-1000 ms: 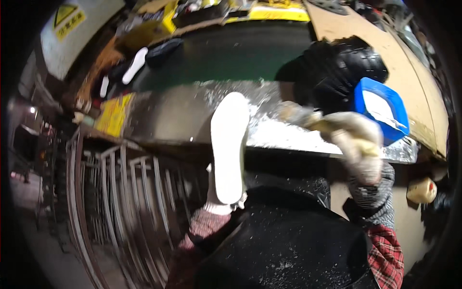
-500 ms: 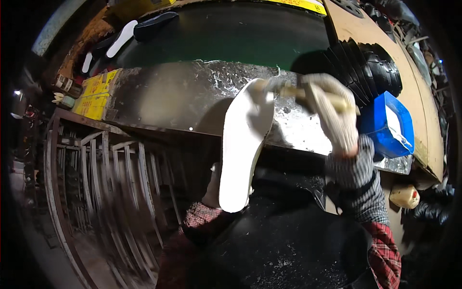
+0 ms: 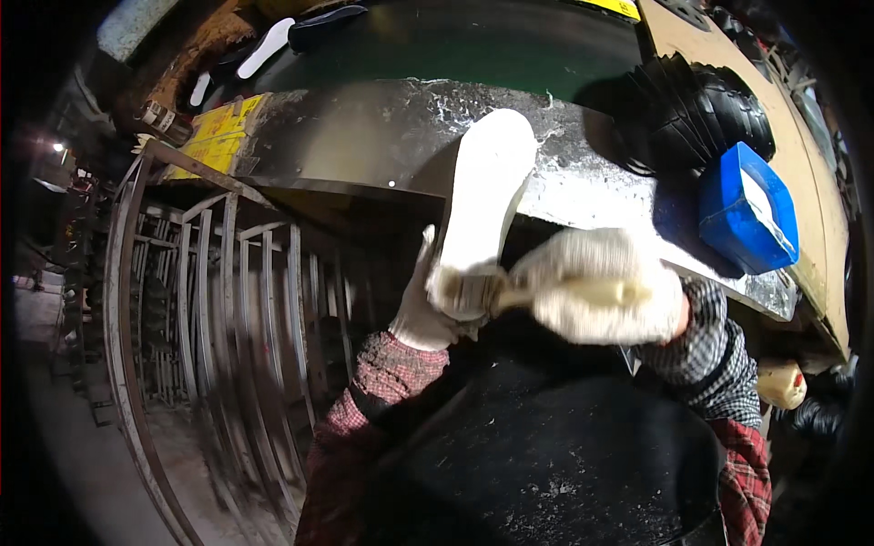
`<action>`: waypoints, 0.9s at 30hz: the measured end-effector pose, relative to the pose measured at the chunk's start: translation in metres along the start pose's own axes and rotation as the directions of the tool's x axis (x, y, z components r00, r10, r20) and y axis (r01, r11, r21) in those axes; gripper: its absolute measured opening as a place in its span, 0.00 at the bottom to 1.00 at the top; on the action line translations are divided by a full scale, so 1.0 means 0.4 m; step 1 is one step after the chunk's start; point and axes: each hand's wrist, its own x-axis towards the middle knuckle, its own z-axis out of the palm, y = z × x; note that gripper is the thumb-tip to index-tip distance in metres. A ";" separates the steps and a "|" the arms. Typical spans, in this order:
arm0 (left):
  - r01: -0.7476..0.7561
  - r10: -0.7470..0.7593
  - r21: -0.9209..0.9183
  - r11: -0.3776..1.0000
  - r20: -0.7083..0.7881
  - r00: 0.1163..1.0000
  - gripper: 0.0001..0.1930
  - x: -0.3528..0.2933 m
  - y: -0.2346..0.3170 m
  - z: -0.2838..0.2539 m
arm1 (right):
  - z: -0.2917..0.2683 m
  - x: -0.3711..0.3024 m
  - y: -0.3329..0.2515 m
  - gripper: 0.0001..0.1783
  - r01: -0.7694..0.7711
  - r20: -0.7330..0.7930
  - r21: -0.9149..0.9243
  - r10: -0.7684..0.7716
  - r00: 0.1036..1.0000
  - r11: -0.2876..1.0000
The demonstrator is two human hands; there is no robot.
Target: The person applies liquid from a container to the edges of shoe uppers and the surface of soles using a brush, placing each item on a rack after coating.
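In my gloved left hand [image 3: 421, 305] I hold a shoe sole [image 3: 490, 182] by its near end, fingers around its edge. Its upper face is bright white, and its far end reaches over the bench edge. My gloved right hand [image 3: 605, 287] is closed around the handle of a flat paintbrush [image 3: 478, 291]. The bristles lie on the near end of the sole, close to my left hand. Part of my left fingers is hidden under the sole and brush.
A blue tub [image 3: 751, 214] with white stuff inside stands at the right, beside a stack of black soles [image 3: 701, 114]. The dark bench [image 3: 346, 136] bears white smears. More white-faced soles [image 3: 266, 47] lie far left. A metal rack [image 3: 218, 273] stands left, below the bench.
My right hand has drawn the brush from the far end of the sole to its near end. The sole has shifted slightly farther away and to the right in the picture.
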 end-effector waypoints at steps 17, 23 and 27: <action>0.249 -0.248 0.005 0.968 0.091 0.964 0.47 0.021 0.056 -0.132 | -0.193 -0.019 0.214 0.11 -0.122 -0.707 0.095 0.153 0.691 0.988; 0.378 -0.377 0.041 0.925 0.235 0.896 0.49 -0.032 0.156 -0.185 | -0.049 0.072 0.060 0.25 0.152 -0.132 -0.694 -0.331 0.934 0.704; 0.249 -0.249 0.013 0.969 0.032 0.968 0.40 0.005 0.266 -0.036 | -0.111 -0.014 0.013 0.20 0.020 -0.230 -0.566 -0.181 0.956 0.824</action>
